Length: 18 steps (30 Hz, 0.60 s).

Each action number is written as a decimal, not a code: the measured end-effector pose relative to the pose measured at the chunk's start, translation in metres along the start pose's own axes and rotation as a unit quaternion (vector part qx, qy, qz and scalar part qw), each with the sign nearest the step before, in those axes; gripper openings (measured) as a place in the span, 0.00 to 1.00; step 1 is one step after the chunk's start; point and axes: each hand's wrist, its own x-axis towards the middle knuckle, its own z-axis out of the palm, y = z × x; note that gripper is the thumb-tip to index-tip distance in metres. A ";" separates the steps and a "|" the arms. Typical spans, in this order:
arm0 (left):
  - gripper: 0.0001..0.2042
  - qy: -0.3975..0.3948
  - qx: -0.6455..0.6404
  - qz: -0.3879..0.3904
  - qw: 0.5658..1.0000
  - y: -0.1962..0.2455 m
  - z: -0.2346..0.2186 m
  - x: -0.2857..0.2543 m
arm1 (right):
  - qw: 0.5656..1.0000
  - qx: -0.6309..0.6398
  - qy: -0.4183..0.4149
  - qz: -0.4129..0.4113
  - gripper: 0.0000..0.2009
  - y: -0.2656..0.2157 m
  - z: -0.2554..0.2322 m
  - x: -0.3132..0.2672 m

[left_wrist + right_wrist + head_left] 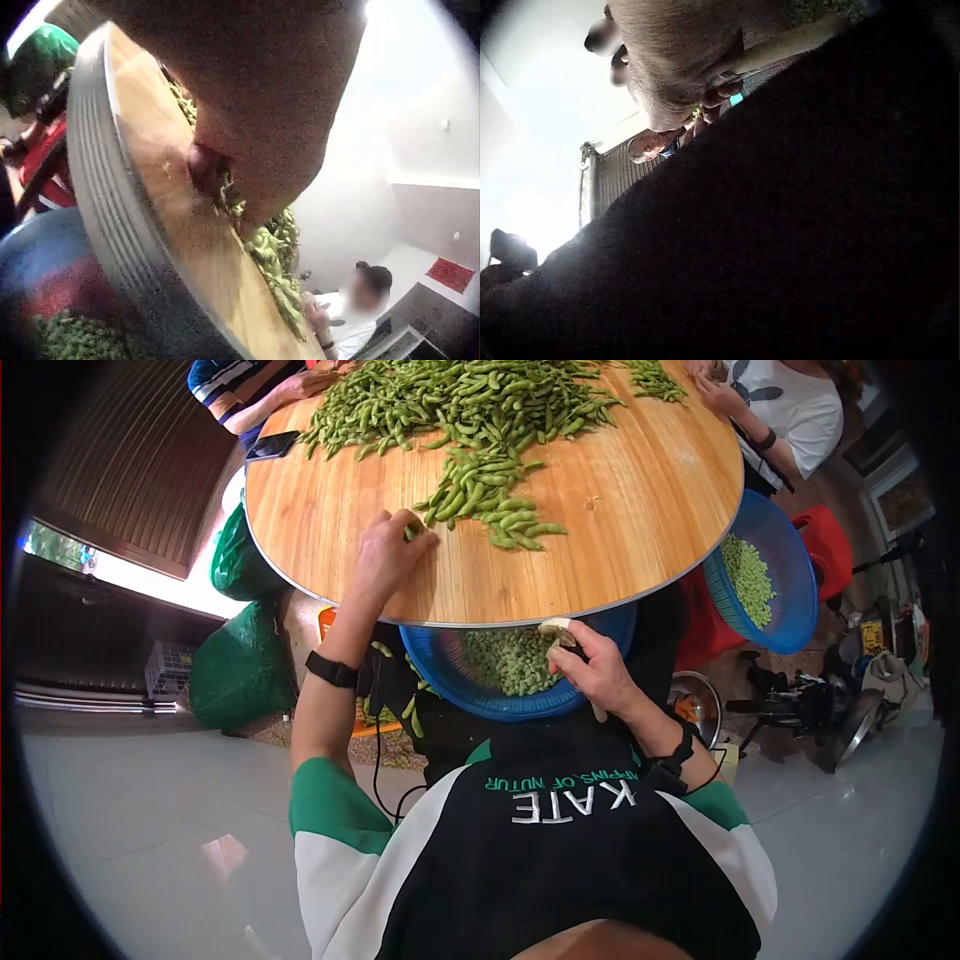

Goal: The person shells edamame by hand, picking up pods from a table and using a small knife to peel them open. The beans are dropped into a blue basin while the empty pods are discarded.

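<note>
Partly beneath tabletop [620, 510], blue basin [510, 707]

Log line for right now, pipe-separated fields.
left hand: pinching edamame pod over wooden table | right hand: over blue basin, grip unclear | blue basin: shelled beans inside

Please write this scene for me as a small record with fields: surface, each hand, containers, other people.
Surface: round wooden table, with a large heap of green pods on its far side
Left hand: at the table, near a smaller group of pods, fingers curled on a green pod
Right hand: above the right side of the near blue basin; what it holds is unclear
Containers: near basin and another blue basin at right, both with shelled beans inside
Other people: striped top, far left; white shirt, far right
</note>
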 end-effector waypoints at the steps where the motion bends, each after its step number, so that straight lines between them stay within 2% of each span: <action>1: 0.11 -0.005 0.001 0.012 1.000 -0.007 -0.002 -0.004 | 1.000 0.003 0.001 -0.001 0.16 0.001 -0.001 -0.001; 3: 0.11 -0.011 0.004 0.028 1.000 -0.009 -0.003 -0.012 | 0.995 0.079 -0.037 0.049 0.18 0.003 -0.004 0.000; 5: 0.10 0.015 -0.036 -0.080 0.996 -0.007 -0.004 -0.021 | 0.993 0.103 -0.042 0.045 0.19 0.002 -0.003 0.005; 6: 0.10 0.012 -0.032 -0.076 0.997 -0.009 0.000 -0.026 | 0.990 0.125 -0.049 0.046 0.20 0.002 -0.001 0.006; 8: 0.11 0.055 0.006 0.008 0.998 -0.010 0.013 -0.036 | 0.988 0.144 -0.050 0.031 0.20 -0.001 0.004 0.012; 9: 0.09 0.073 0.066 0.100 0.990 0.002 0.009 -0.040 | 0.986 0.158 -0.054 0.018 0.20 -0.002 0.007 0.015; 12: 0.09 0.033 0.005 0.065 0.997 0.011 0.009 -0.045 | 0.985 0.162 -0.055 0.010 0.18 -0.002 0.012 0.021; 16: 0.08 0.027 -0.015 0.092 0.995 0.023 0.011 -0.051 | 0.988 0.148 -0.050 0.013 0.18 -0.001 0.016 0.021; 18: 0.06 0.025 0.095 0.151 0.984 0.028 0.011 -0.053 | 0.981 0.183 -0.060 0.034 0.19 0.002 0.017 0.021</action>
